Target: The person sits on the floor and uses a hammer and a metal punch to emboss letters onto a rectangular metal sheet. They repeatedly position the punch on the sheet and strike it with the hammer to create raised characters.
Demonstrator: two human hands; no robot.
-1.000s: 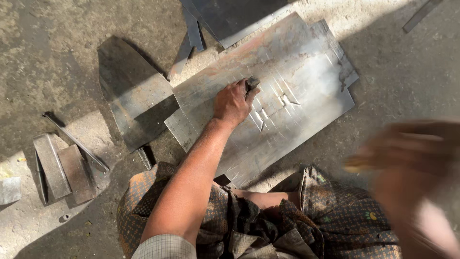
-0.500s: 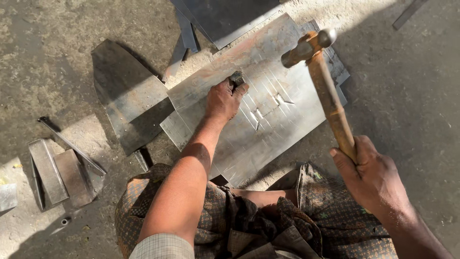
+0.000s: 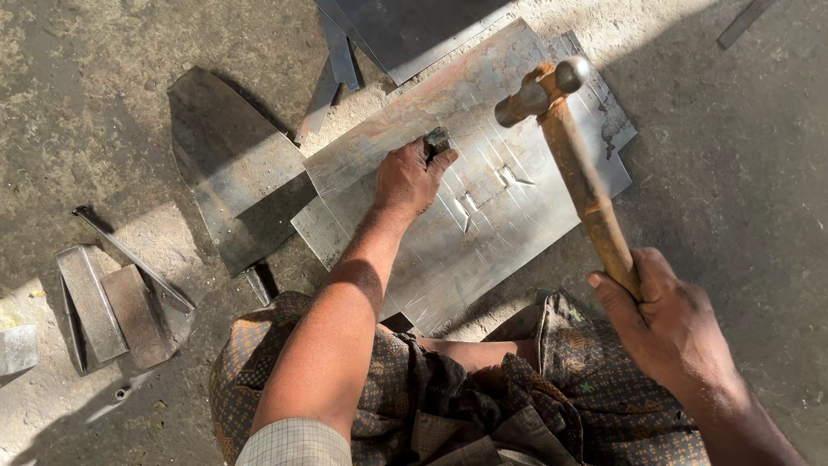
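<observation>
A large metal sheet (image 3: 517, 233) lies flat on the concrete floor, with several short cut marks near its middle. My left hand (image 3: 405, 179) rests on the sheet and grips a dark steel chisel (image 3: 438, 139), whose head sticks up above my fingers. My right hand (image 3: 668, 324) holds the wooden handle of a ball-peen hammer (image 3: 580, 173). Its rusty head (image 3: 542, 88) hangs in the air above the sheet, to the right of the chisel.
A darker curved metal sheet (image 3: 228, 168) lies left of the big one. Several metal offcuts (image 3: 108, 302) and a thin rod (image 3: 129, 257) sit at the left. Another dark sheet (image 3: 414, 30) lies at the top. My patterned cloth (image 3: 448, 397) covers my legs below.
My right hand came into view with the hammer and raised it; the hammer now stands slightly lower and nearer the chisel. My left hand stays on the chisel.
</observation>
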